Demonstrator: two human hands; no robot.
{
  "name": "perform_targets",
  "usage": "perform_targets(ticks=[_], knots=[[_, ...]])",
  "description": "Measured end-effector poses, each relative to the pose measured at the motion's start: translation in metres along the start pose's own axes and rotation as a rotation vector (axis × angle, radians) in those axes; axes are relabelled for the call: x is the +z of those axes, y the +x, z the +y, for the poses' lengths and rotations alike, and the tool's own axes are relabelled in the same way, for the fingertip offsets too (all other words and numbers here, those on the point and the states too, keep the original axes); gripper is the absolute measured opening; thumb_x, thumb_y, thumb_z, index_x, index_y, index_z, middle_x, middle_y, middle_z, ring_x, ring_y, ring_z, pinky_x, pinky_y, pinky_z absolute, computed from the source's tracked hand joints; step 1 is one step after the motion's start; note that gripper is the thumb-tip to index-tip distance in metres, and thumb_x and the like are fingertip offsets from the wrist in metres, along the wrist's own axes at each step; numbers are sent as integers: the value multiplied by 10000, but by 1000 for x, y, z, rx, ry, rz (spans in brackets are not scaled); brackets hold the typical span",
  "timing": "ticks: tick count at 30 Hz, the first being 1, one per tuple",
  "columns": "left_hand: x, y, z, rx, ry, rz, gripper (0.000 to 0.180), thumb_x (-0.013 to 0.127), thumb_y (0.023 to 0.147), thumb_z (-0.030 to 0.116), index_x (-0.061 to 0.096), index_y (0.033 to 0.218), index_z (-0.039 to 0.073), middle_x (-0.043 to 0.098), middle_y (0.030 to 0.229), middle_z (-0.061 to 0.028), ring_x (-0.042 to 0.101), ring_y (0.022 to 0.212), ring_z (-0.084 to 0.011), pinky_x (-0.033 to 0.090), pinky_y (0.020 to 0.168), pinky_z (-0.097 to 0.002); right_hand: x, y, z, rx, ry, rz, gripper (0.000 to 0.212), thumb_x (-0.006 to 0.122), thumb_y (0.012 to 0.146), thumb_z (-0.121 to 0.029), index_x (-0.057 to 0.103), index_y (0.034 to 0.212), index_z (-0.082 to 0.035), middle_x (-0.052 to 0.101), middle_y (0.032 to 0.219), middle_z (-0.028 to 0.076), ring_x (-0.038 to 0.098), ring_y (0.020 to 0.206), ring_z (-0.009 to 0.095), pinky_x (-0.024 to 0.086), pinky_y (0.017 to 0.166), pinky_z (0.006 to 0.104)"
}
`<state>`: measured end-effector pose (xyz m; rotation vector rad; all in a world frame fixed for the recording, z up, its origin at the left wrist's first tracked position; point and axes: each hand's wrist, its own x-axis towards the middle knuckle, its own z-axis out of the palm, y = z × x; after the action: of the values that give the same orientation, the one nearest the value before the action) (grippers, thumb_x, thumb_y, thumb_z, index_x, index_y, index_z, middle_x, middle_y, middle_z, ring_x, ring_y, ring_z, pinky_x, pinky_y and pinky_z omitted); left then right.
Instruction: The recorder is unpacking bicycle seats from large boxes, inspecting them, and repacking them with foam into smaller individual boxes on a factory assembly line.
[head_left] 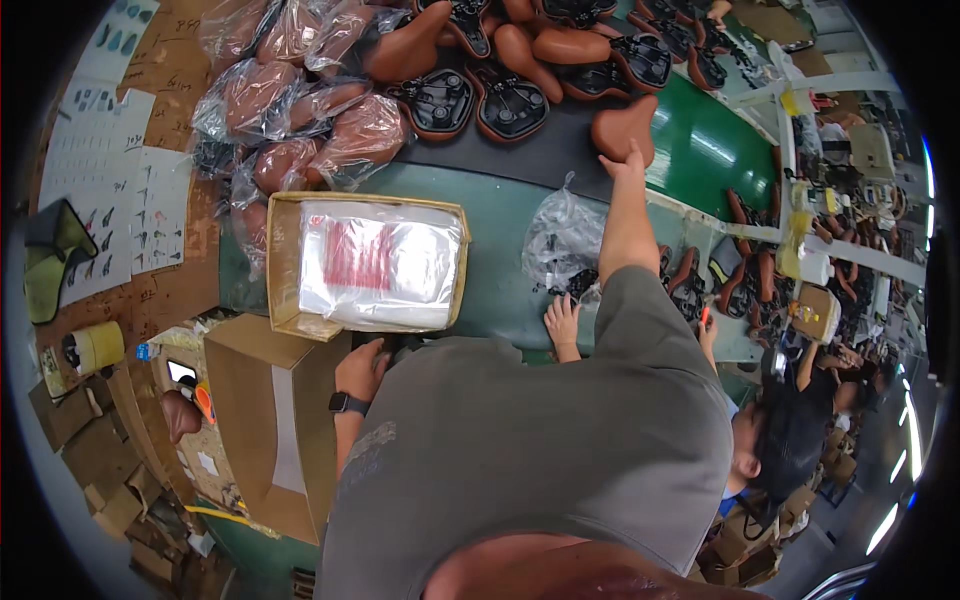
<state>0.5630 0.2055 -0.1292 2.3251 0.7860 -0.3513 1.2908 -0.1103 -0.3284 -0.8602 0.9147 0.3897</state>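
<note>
My right hand, arm stretched far forward, is closed around the narrow end of a brown bicycle saddle at the far right of the bench. My left hand, with a dark watch on its wrist, is low beside my body, close to an open carton. Its fingers are curled and partly hidden, so whatever they may hold does not show. Just ahead of it sits a shallow cardboard box with a stack of clear plastic bags inside.
Bagged saddles are heaped at the far left, beside bare saddles with black undersides. A crumpled clear bag lies below my right arm. Another person's hand rests near it; a co-worker is at the right.
</note>
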Motion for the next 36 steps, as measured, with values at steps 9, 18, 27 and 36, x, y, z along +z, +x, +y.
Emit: perform_targets(ticks=[9,18,27,36], knots=[[16,99,41,-41,109,-362,464,758,976,254,675,1399,82,747,1291,-192,704,1195,-392,566,1009,-484,14,-79,149,-109,402,-221,581,752,1042,-425,555,1398,-9,644,1404,183,687,1213,343,582,1096,538],[33,150,61,168,69,-262,409,749,988,304,707,1332,86,774,1202,-161,728,1116,-375,581,945,-465,9,-215,108,-1261,-2045,-427,984,847,823,-129,363,1680,-123,476,1637,238,425,1529,480,380,1219,620],[116,209,18,213,163,-118,311,764,957,357,709,1015,57,751,1034,-202,718,996,-426,567,863,-533,-42,-204,169,-1043,-2393,-544,1131,839,786,-169,217,1730,-142,736,1238,239,750,1017,458,595,916,564],[157,227,-35,195,63,97,336,785,947,386,707,993,63,727,1033,-179,715,981,-397,586,850,-522,-152,-476,195,312,-152,-610,657,714,1043,-274,436,1578,-14,683,1331,220,700,932,269,587,735,385]])
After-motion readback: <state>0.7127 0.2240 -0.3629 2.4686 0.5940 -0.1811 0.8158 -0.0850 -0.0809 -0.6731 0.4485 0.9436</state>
